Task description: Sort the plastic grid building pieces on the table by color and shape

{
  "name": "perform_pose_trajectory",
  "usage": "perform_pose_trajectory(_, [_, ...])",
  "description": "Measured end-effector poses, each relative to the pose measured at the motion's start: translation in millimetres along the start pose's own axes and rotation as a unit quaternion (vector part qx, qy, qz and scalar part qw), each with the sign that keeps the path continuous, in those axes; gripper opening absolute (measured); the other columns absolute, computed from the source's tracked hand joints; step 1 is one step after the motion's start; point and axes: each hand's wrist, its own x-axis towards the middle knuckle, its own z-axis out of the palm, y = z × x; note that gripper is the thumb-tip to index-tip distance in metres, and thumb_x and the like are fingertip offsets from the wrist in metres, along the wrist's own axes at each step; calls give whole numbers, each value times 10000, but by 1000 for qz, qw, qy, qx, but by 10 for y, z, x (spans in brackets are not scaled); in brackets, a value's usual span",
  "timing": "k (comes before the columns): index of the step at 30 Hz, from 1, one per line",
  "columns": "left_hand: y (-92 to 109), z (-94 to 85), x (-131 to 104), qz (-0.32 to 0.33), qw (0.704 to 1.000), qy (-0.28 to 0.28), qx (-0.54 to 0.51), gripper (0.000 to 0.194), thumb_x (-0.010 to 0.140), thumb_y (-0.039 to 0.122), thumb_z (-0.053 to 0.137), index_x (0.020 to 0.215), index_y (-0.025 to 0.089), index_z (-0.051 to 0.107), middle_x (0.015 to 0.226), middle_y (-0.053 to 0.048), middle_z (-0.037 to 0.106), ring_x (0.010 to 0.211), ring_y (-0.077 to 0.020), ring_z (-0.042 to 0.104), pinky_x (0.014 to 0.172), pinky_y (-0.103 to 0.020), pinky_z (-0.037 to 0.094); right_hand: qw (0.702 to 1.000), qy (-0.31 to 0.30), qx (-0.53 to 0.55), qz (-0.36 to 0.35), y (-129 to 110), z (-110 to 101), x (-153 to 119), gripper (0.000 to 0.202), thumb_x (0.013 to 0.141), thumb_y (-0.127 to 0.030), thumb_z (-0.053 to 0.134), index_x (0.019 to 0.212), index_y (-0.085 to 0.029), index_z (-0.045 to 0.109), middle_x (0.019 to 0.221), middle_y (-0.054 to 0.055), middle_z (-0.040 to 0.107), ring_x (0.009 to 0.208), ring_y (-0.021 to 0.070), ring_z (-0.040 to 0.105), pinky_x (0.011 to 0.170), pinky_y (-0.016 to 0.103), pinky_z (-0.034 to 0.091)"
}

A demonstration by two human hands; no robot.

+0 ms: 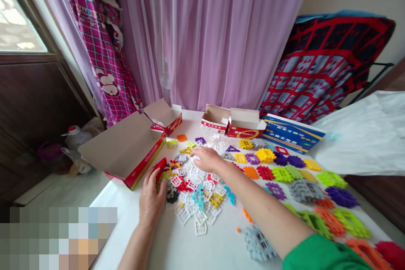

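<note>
White bits [193, 172] piled on the table [180, 247] could be scattered if raked too fast by the loosely bent R hand [207, 159] (hold can't be told), w/ red piece [161, 168] gripped in curled L hand [152, 196] alongside

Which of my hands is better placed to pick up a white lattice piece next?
Probably your right hand: it is over the far end of the white lattice pieces, with nothing visibly held. Your left hand, beside them, appears to hold a red piece.
</note>
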Motion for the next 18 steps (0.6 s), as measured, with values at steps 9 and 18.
perform_pose_trajectory(9, [53,49,-40,-28,998,-3,-54,287,888,289,488,1135,229,621,1255,-93,595,1149,-232,588,971,-399,499,997,-21,-64,27,-276,578,1344,472,816,-241,569,1286,-203,561,1364,102,552,1257,256,464,1003,400,366])
perform_pose_trajectory(18, [65,37,-44,-12,999,-1,-44,296,889,258,487,1154,222,613,1262,-100,597,1142,-228,594,971,-401,503,994,20,-67,83,-80,561,1120,335,939,-327,415,1129,-199,660,1039,106,725,989,227,648,865,329,426])
